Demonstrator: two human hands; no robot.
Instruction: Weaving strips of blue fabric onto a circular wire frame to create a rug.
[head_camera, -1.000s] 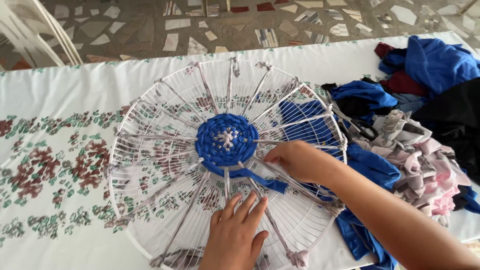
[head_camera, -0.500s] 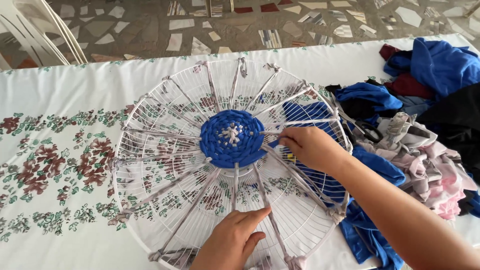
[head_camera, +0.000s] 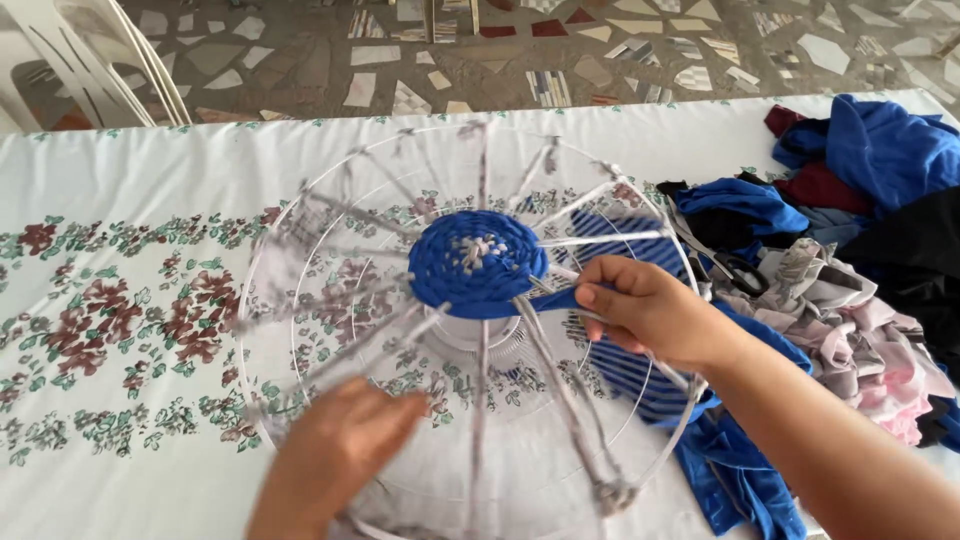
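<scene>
At the bottom of the frame, left of centre, the left hand (head_camera: 335, 450) is blurred; it lies over the near rim of the round wire frame (head_camera: 300, 195), and whether its fingers are spread or pressed together cannot be told. Just above and to the right, the right hand (head_camera: 650, 310) comes in from the lower right corner with its forearm, fingers pressed together and pinching a blue fabric strip (head_camera: 560, 298) that runs left to the edge of the blue woven disc (head_camera: 478, 262). That disc sits at the hub of the wire frame, in the middle of the picture, with pale wrapped spokes (head_camera: 560, 400) radiating from it to the rim. Under the right half of the frame and below the right wrist lies a striped blue cloth (head_camera: 625, 375), with more blue fabric (head_camera: 735, 470) spilling toward the lower right. The frame rests on the worktop (head_camera: 150, 170), which is covered by a white cloth printed with red flowers and green leaves. At the right edge is a heap of cloth scraps (head_camera: 850, 330) in pink, grey, black, dark red and blue, and a pair of black-handled scissors (head_camera: 735, 268) lies at its near left side, just beside the frame's rim. Beyond the worktop, a white plastic chair (head_camera: 90, 65) stands at the upper left on a floor of broken stone tiles (head_camera: 620, 45).
</scene>
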